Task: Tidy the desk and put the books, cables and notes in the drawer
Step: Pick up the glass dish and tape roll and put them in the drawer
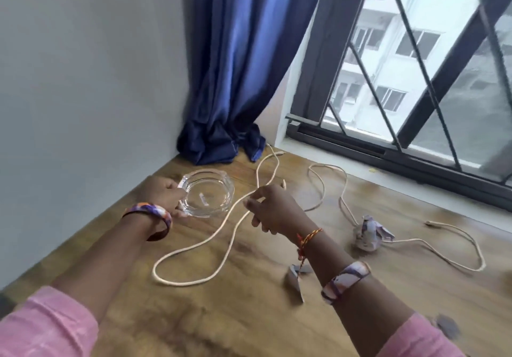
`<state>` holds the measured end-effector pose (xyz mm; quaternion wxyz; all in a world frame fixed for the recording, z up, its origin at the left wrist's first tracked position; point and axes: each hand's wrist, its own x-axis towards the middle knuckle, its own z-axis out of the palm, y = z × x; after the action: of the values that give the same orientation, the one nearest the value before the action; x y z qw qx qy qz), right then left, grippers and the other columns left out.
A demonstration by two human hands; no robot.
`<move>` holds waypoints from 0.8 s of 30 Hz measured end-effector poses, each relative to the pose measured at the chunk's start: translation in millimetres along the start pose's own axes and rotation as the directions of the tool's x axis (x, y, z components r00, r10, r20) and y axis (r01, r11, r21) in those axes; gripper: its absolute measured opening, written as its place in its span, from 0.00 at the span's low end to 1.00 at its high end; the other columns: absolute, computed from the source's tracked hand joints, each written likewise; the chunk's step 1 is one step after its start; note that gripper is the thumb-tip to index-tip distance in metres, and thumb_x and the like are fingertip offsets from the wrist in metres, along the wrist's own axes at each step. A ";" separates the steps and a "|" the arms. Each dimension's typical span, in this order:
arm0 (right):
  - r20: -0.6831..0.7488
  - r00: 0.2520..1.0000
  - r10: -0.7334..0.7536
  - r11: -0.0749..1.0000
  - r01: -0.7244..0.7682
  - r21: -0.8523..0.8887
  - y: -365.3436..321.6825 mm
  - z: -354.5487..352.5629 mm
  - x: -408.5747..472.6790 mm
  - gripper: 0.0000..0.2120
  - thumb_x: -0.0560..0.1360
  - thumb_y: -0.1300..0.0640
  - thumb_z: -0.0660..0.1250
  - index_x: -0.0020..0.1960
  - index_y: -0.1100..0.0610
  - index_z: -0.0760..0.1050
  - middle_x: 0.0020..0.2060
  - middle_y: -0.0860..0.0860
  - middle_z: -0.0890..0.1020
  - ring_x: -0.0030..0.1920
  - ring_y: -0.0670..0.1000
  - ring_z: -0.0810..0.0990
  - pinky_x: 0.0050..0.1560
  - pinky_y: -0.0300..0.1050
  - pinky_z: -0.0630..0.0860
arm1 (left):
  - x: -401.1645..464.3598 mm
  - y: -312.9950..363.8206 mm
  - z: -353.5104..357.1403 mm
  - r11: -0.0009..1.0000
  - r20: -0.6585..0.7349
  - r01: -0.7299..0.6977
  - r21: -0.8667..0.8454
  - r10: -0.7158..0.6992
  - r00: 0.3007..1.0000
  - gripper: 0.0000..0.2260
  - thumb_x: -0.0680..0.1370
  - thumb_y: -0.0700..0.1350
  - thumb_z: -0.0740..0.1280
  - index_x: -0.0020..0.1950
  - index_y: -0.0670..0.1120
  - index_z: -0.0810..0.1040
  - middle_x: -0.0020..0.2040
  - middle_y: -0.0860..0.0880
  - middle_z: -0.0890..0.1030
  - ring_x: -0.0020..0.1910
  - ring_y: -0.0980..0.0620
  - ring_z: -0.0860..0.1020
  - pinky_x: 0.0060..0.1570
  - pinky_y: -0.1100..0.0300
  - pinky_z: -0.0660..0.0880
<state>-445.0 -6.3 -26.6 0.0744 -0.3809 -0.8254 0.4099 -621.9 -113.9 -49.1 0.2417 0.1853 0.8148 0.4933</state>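
2 cream cables and 1 crumpled note on the wooden desk [249,315].
Near cable [221,235]: long loop lying flat, far end running toward the back corner, mid-section lifted off the surface. Far cable [343,187]: loose curves beside the window side, passing the crumpled paper [370,232], which sits on the desk.

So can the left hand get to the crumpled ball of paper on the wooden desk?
Probably not right away. The left hand grips the clear glass ashtray, and the right hand, pinching the cream cable, sits between it and the crumpled paper ball.
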 end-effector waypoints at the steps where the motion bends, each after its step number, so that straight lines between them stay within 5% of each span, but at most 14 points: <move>1: 0.023 1.000 -0.001 1.000 0.001 -0.019 -3.1 7.3 1.4 0.12 0.77 0.56 0.61 0.48 0.63 0.78 0.32 0.56 0.81 0.24 0.50 0.72 0.22 0.38 0.69 | 5.3 -8.9 -10.5 0.999 -0.038 0.035 -0.008 -0.035 0.999 0.05 0.71 0.32 0.66 0.34 0.36 0.75 0.17 0.49 0.73 0.17 0.51 0.76 0.31 0.54 0.80; 6: 0.085 0.996 0.003 0.995 0.005 -0.100 -10.6 38.0 11.7 0.07 0.76 0.56 0.63 0.44 0.57 0.77 0.33 0.54 0.82 0.24 0.48 0.74 0.24 0.38 0.72 | 28.0 -49.9 -51.8 0.992 -0.168 0.124 0.009 -0.120 0.978 0.08 0.62 0.39 0.70 0.29 0.35 0.76 0.31 0.35 0.81 0.37 0.37 0.83 0.45 0.40 0.79; 12: 0.112 0.993 -0.034 0.988 0.050 -0.147 -14.6 56.3 16.7 0.05 0.75 0.57 0.64 0.46 0.57 0.78 0.37 0.52 0.80 0.28 0.45 0.73 0.31 0.40 0.74 | 31.0 -62.9 -63.9 0.984 -0.254 0.154 0.095 -0.126 0.959 0.08 0.68 0.39 0.71 0.33 0.35 0.78 0.35 0.35 0.81 0.39 0.40 0.81 0.44 0.53 0.78; 16: 0.127 0.992 -0.020 0.991 0.037 -0.129 -16.5 57.0 16.0 0.08 0.76 0.57 0.65 0.50 0.59 0.78 0.31 0.49 0.79 0.26 0.43 0.74 0.25 0.34 0.72 | 44.8 -65.1 -62.1 0.987 -0.227 0.138 0.076 -0.118 0.967 0.11 0.73 0.40 0.68 0.45 0.30 0.79 0.46 0.32 0.82 0.48 0.36 0.81 0.51 0.46 0.78; 24: 0.117 0.993 0.017 0.995 -0.005 -0.097 -17.1 55.8 11.5 0.07 0.76 0.57 0.65 0.49 0.60 0.78 0.33 0.52 0.81 0.25 0.46 0.75 0.23 0.35 0.73 | 42.7 -72.7 -53.2 0.982 -0.308 0.184 0.028 -0.167 0.937 0.11 0.71 0.44 0.63 0.40 0.36 0.77 0.42 0.38 0.83 0.43 0.40 0.83 0.49 0.45 0.79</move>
<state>-487.0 -39.4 -52.7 0.0047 -0.3637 -0.8451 0.3918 -692.0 -161.2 -102.0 0.1509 0.0404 0.8692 0.4692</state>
